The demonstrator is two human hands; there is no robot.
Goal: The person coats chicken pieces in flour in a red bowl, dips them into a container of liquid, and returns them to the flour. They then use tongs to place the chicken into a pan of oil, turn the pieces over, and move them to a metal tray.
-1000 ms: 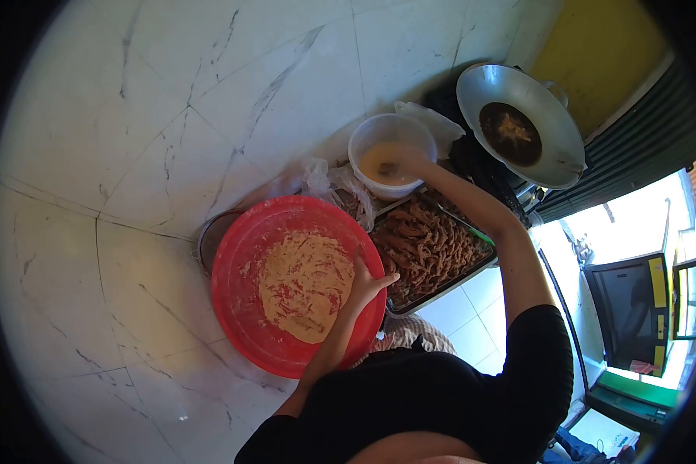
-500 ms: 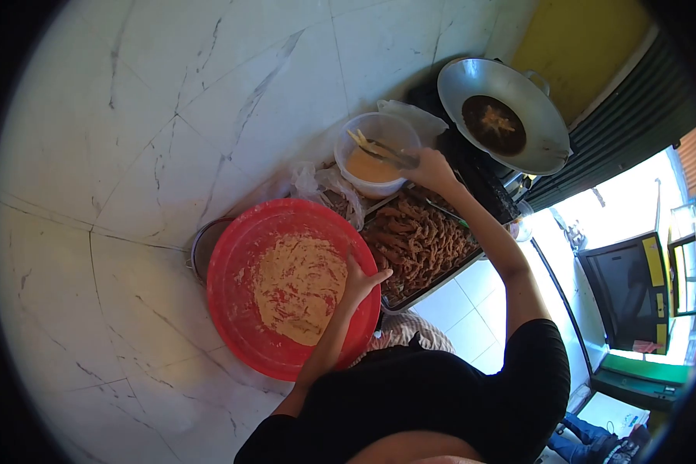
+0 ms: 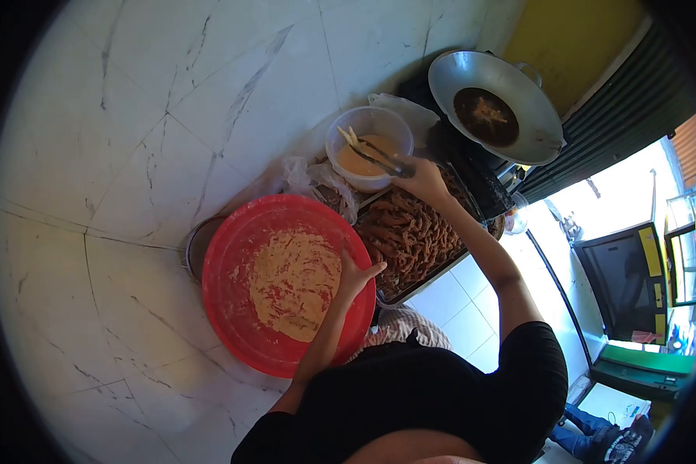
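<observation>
Floor (image 3: 131, 116): white veined tile; every vessel sits low in one arc, all within reach of the person.

Basin (image 3: 232, 325): red, wide, a bed of tan crumb spread across its bottom.

Wok (image 3: 448, 77): farthest off, dark oil with something frying, probably kept apart for the heat.

Tray (image 3: 425, 282): just beside the basin, heaped with brown coated strips.

Tub (image 3: 367, 184): clear, pale batter inside, touching the tray's far end.

Left hand (image 3: 353, 274): fingers spread, resting on the basin's near rim, apparently steadying it.

Right hand (image 3: 421, 178): closed around tongs (image 3: 375, 157), whose tips sit over the tub, pinching pale pieces and keeping the fingers out of the batter.
</observation>
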